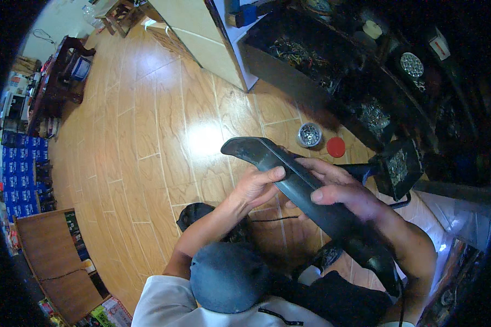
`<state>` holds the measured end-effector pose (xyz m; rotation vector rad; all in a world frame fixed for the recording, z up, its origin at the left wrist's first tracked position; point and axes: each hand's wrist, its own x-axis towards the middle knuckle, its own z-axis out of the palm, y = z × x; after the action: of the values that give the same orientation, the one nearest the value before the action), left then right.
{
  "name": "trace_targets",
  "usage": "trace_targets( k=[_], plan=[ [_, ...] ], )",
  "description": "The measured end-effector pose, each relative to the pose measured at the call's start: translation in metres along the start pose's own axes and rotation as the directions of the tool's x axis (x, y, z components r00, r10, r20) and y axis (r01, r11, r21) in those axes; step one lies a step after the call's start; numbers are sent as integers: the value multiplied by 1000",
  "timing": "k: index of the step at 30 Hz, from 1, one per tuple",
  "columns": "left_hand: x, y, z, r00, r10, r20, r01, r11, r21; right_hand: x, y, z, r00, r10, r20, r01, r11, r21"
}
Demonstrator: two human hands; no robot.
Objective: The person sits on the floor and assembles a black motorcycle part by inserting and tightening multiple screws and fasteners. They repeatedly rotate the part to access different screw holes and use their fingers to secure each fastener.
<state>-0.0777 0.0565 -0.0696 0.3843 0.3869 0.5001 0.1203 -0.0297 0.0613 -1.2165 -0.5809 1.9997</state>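
Note:
A long, curved black plastic panel [311,201] lies slantwise in front of me, with a ridge along its length and a bent, tapered far end. I cannot tell exactly what it belongs to. Gripping its left edge, my left hand [259,186] has its thumb on top and its fingers mostly hidden. My right hand [338,186] holds the opposite side, thumb pressed on the upper face and fingers around the far edge. A thin dark cable hangs by the panel's near end, close to my right forearm. Both hands are closed on the panel.
Beyond my hands, a clear round tub [310,135] of small metal parts stands on the wood-look floor beside a red lid [336,146]. A black bin [398,169] is at right. Dark trays [311,68] hold wires and hardware. A brown board [57,267] stands at lower left.

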Motion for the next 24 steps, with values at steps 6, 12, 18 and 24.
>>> trace_targets(
  k=[6, 12, 18, 24],
  plan=[
    [1, 1, 2, 1000, 25, -4, -25, 999, 32, 1, 6, -1, 998, -47, 37, 45, 998, 46],
    [3, 4, 1, 998, 39, 44, -42, 997, 71, 4, 6, -8, 996, -47, 81, 44, 998, 38],
    [16, 6, 6, 994, 105, 23, -105, 994, 33, 8, 0, -6, 984, -175, -29, 168, 971, -170],
    [11, 13, 29, 994, 59, -91, -70, 990, -124, 21, -3, -2, 777, -611, -152, 268, 540, -798]
  ],
)
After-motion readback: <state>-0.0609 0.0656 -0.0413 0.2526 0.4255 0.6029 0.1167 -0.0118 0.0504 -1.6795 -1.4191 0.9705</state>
